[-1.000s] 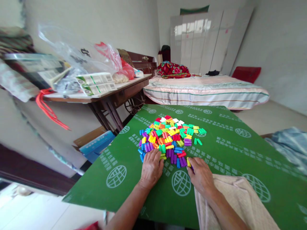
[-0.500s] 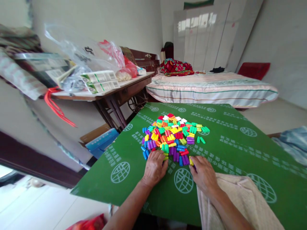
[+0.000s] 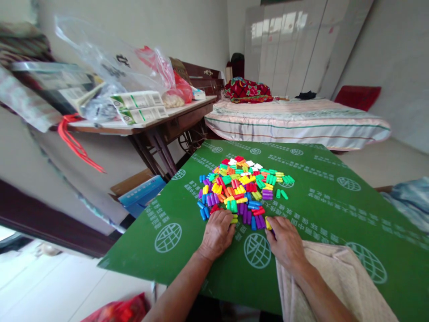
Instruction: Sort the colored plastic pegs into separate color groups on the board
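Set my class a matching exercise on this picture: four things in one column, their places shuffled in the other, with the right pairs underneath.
1. Left hand
2. Right hand
3. Beige cloth
4. Red cord

A. Partly under the right forearm, on the green board
B. Hanging at the edge of the side table
C. At the near right edge of the coloured pieces, by a yellow piece
D. At the near left edge of the coloured pieces

Pairs: 1-D, 2-C, 3-A, 4-B
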A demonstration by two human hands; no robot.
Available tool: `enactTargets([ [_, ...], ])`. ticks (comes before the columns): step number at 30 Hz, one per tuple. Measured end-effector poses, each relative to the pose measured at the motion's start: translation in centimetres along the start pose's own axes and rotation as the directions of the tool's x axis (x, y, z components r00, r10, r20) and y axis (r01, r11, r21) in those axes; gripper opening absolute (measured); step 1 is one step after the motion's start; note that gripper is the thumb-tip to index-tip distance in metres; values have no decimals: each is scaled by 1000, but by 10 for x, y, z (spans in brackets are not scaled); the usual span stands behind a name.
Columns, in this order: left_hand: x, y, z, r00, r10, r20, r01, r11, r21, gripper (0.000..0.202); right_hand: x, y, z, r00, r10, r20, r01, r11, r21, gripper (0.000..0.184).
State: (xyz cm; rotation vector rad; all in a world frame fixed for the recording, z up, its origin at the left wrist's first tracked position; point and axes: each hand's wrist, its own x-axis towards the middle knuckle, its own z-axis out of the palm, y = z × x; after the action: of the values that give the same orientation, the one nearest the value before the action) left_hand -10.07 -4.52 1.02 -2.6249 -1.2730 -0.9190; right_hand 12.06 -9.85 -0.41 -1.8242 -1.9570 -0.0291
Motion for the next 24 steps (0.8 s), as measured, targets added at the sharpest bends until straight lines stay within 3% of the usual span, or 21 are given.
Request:
enactTargets([
  [7,8,2,-7,994,-52,-100,41,993,-108,14,0,1,3,999,-20,-43,19,1000,-17,29],
  [11,15,15,-17,972,-217,-85,197,960,-199,15,0,2,5,997,-25,-72,24,1000,-17,28],
  [15,18,38,-20,917,-398,-16,368,863,-347,16,-1,0,6,988,-39,-149,41,999,10,27],
  [19,17,60,-13,822,-554,134,513,617,-596,17,-5,-13,2,973,-86,-214,123,979,163,31],
  [24,20,80,-5,693,-601,398,576,131,-807,21,-10,-32,-8,984,-26,-175,95,912,400,47],
])
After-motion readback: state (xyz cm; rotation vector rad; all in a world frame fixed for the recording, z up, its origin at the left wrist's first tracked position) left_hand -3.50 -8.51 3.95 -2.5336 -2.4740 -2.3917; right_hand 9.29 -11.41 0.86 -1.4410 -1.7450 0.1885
